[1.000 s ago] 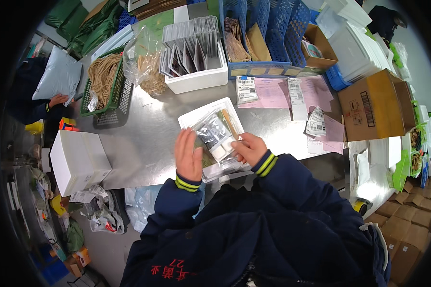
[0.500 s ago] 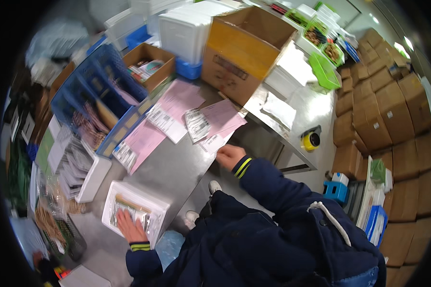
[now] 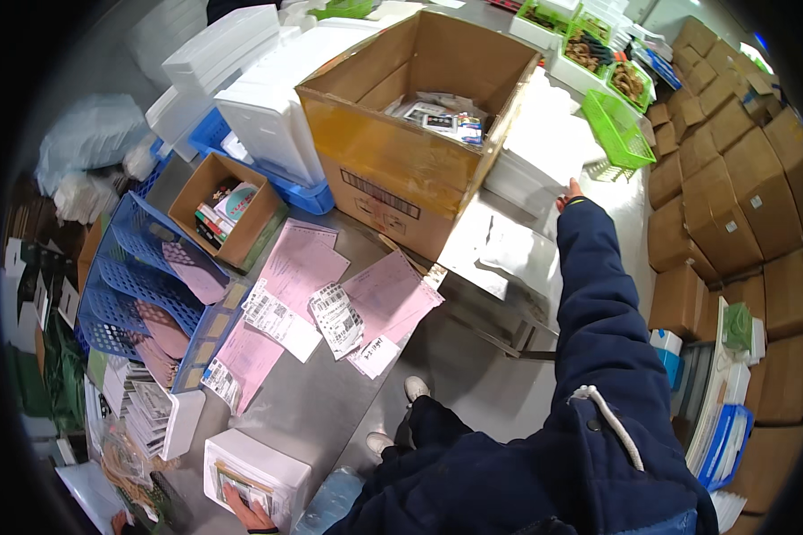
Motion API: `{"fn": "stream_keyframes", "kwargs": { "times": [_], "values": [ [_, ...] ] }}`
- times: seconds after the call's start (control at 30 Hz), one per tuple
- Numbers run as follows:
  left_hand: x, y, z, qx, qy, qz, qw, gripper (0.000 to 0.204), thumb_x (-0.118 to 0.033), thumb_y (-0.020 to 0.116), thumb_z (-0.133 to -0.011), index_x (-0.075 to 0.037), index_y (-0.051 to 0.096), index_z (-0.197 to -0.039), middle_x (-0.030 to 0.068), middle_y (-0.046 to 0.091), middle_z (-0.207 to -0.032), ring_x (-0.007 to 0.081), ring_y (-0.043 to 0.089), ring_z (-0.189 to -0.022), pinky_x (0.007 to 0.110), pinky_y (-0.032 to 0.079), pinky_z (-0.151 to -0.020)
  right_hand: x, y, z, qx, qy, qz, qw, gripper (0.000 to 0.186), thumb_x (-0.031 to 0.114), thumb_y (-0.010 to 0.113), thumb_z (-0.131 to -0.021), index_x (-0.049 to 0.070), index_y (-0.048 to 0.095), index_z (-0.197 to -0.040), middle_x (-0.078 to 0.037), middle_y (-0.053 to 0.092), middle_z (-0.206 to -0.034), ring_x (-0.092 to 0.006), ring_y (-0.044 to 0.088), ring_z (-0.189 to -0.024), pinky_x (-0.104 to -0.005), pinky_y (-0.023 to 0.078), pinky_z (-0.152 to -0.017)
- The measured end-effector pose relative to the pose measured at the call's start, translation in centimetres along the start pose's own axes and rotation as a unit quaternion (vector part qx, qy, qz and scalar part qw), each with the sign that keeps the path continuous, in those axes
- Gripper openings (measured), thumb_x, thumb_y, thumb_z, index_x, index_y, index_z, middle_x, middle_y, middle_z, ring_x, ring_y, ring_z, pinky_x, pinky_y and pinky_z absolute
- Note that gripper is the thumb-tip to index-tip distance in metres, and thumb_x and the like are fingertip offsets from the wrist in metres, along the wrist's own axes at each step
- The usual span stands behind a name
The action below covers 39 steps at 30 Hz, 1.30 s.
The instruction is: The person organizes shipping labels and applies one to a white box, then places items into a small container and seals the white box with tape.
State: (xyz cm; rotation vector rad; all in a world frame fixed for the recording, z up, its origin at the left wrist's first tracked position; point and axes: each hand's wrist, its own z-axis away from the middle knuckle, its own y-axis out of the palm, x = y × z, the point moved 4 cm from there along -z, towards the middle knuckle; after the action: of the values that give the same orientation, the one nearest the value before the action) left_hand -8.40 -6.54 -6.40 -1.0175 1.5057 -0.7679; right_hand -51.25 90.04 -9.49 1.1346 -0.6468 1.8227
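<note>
My left hand (image 3: 251,511) rests with fingers stretched out on flat packets (image 3: 245,486) inside a white box (image 3: 281,462) at the lower left. My right arm reaches far forward. My right hand (image 3: 571,193) is beside a stack of white trays (image 3: 520,174) and just short of a green basket (image 3: 617,134); its fingers are mostly hidden and small. A flat white packet (image 3: 519,252) lies on the metal table nearer to me. Pink sheets (image 3: 302,254) and a label sheet with barcodes (image 3: 336,319) are spread out between my two arms.
A large open carton (image 3: 393,183) holding packets stands ahead. Left of it are a small carton (image 3: 187,201), a blue divided rack (image 3: 143,259) and white bins (image 3: 272,125). Stacked cartons (image 3: 758,201) line the right. Another person's hand (image 3: 119,520) shows at bottom left.
My right hand has moved from the pink sheets forward and right to the white trays. The view has shifted, showing packets inside the large carton. My left hand stays on the packets.
</note>
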Motion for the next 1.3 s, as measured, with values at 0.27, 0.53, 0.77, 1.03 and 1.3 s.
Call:
{"fn": "stream_keyframes", "kwargs": {
  "times": [0.27,0.53,0.77,1.03,1.3],
  "values": [
    [-1.3,-4.3,1.7,-0.031,-0.019,-0.079,0.996,0.053,-0.032,0.043,-0.086,0.009,0.042,-0.119,0.0294,0.036,-0.129,0.0443,0.033,-0.122,0.051,0.026,-0.1,0.9,2.6,7.5,0.255,-0.066,-0.362,0.894,0.033,0.026,0.06,-0.081,0.0,0.051,-0.099,-0.009,0.054,-0.086,-0.0177,0.052,-0.069,-0.0248,0.046,-0.059],
    [-4.5,-3.7,-0.6,-0.092,-0.08,-0.211,0.97,0.051,-0.038,0.065,-0.066,-0.015,0.06,-0.111,0.0067,0.05,-0.093,0.0268,0.047,-0.088,0.04,0.036,-0.075,-6.5,8.3,49.9,0.625,-0.106,-0.004,0.773,0.046,0.023,0.051,-0.085,-0.002,0.042,-0.123,-0.016,0.056,-0.103,-0.017,0.058,-0.079,-0.0232,0.047,-0.058],
    [-3.8,-3.8,-0.5,-0.207,-0.136,0.105,0.963,0.028,-0.025,0.054,-0.081,0.0,0.058,-0.095,0.0184,0.059,-0.09,0.0349,0.058,-0.078,0.039,0.046,-0.062,-30.6,8.7,72.8,0.675,0.334,0.22,0.62,0.024,0.012,0.062,-0.083,-0.002,0.055,-0.1,-0.008,0.06,-0.082,-0.0135,0.056,-0.069,-0.0252,0.048,-0.065],
    [3.4,-10.7,5.1,-0.335,-0.31,0.092,0.885,0.029,0.003,0.046,-0.08,0.002,0.055,-0.107,0.0198,0.055,-0.106,0.0312,0.054,-0.098,0.035,0.042,-0.084,-31.6,7.0,75.0,0.664,0.137,0.375,0.632,0.029,0.02,0.067,-0.079,-0.003,0.057,-0.095,-0.005,0.06,-0.077,-0.0109,0.056,-0.068,-0.0245,0.048,-0.063],
    [0.8,-2.7,-15.1,0.062,-0.277,-0.119,0.952,0.052,-0.054,0.036,-0.086,-0.008,0.061,-0.09,0.0168,0.063,-0.079,0.0357,0.059,-0.08,0.044,0.044,-0.076,-29.6,6.9,77.2,0.639,-0.218,0.463,0.575,0.042,0.031,0.067,-0.074,0.0,0.054,-0.099,-0.014,0.056,-0.091,-0.0252,0.055,-0.082,-0.0325,0.045,-0.075]
  ]
}}
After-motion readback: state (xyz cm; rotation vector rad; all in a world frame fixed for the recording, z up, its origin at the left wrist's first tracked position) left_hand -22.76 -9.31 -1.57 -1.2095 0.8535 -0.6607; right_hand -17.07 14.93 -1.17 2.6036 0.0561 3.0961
